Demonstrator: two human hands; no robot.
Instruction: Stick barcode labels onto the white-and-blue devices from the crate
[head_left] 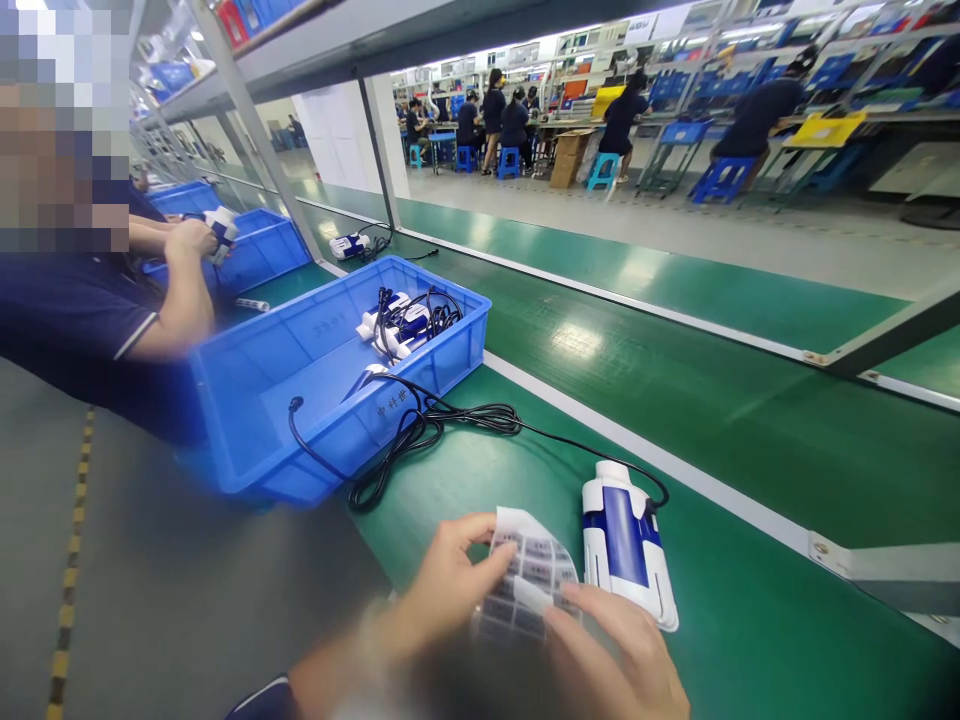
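A sheet of small grey printed labels (529,550) is pinched at its upper left edge between the thumb and fingers of my left hand (450,570). My right hand (619,640) is at the sheet's right side, its fingertips closed on a pale label (532,596) that lifts from the sheet. Just beyond my right hand, a white and blue device (626,540) lies on the green bench, with a black cable (480,415) running from it. The lower edge of the sheet is blurred.
A blue bin (337,330) holding several similar devices (405,325) stands to the left, the cable lying against its side. Another person's hands (191,240) hold a device behind it. A green conveyor belt (675,350) runs past the bench, and a metal bracket (862,565) juts in at right.
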